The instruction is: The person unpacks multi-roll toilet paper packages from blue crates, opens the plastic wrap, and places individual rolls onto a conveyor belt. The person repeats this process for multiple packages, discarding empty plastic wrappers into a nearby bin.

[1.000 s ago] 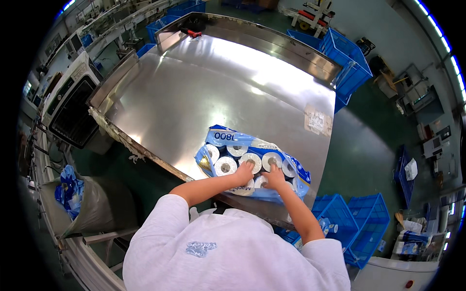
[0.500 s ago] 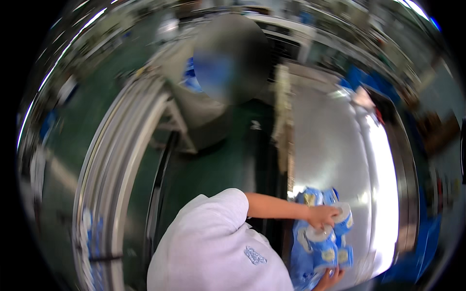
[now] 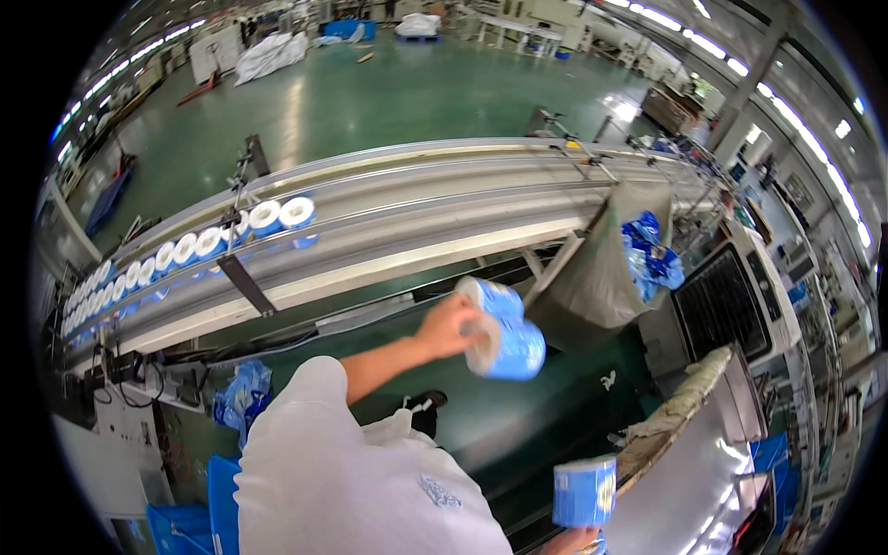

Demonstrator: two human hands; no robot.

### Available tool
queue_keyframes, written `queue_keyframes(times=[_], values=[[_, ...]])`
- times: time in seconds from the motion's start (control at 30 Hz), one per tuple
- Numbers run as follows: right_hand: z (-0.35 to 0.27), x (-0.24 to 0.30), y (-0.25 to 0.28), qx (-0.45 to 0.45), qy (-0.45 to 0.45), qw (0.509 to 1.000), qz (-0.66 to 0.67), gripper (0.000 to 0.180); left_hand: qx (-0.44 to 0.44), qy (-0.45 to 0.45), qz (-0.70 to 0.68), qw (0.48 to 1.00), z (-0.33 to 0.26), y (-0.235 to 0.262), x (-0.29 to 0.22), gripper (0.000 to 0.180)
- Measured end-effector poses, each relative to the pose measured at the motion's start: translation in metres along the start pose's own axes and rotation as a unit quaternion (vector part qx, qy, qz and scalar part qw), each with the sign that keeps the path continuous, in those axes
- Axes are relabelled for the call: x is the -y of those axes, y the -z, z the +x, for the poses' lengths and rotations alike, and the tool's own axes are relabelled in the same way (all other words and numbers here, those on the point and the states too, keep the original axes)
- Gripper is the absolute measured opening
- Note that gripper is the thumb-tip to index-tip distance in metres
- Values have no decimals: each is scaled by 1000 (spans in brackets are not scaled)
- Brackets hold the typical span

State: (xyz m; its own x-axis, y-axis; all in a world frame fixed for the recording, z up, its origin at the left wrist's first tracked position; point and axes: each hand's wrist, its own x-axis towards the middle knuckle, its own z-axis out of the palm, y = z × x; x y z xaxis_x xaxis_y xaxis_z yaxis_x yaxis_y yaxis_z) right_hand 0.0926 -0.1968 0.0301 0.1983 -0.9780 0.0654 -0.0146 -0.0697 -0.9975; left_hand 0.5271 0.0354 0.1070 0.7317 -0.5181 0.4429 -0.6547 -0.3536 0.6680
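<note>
My left hand (image 3: 449,327) is out in front of me over the floor, closed on two toilet paper rolls in blue wrappers. Its fingers grip the white ends of the nearer roll (image 3: 515,351) and the farther roll (image 3: 497,297), which lie side by side; slight blur hides the exact finger placement. At the lower right, my right hand (image 3: 572,540) is partly cut off by the frame edge. It is closed around the bottom of another blue-wrapped toilet paper roll (image 3: 585,494), held upright by the metal table. A further bit of blue wrapper shows beneath it.
A conveyor (image 3: 435,217) with rails crosses ahead, carrying a row of blue-wrapped rolls (image 3: 185,250) at its left. A grey sack (image 3: 592,287) of blue film hangs beyond my left hand. The metal table (image 3: 671,504) is at right; blue crates (image 3: 222,504) stand lower left.
My view has turned left toward the conveyor. My left hand has lifted two rolls away from the metal table and out over the floor. The right hand still holds a roll.
</note>
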Motion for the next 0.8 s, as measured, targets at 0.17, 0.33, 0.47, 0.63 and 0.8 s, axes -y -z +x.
queue_keyframes(times=[0.17, 0.33, 0.47, 0.63, 0.8], values=[[49, 52, -215, 243, 97, 965, -19, 29, -265, 84, 83, 957, 39, 141, 132, 38], [73, 96, -468, 383, 117, 913, 75, 31, -415, 157, 235, 865, 91, 273, 244, 39], [71, 111, -691, 410, 261, 873, 31, 36, -376, 331, 350, 791, 109, 331, 300, 43], [-2, 167, -893, 405, 387, 809, -178, 46, -343, 432, 376, 745, 114, 363, 336, 41], [-52, 150, -1000, 420, 460, 614, -486, 45, -282, 458, 347, 768, 136, 365, 373, 44]])
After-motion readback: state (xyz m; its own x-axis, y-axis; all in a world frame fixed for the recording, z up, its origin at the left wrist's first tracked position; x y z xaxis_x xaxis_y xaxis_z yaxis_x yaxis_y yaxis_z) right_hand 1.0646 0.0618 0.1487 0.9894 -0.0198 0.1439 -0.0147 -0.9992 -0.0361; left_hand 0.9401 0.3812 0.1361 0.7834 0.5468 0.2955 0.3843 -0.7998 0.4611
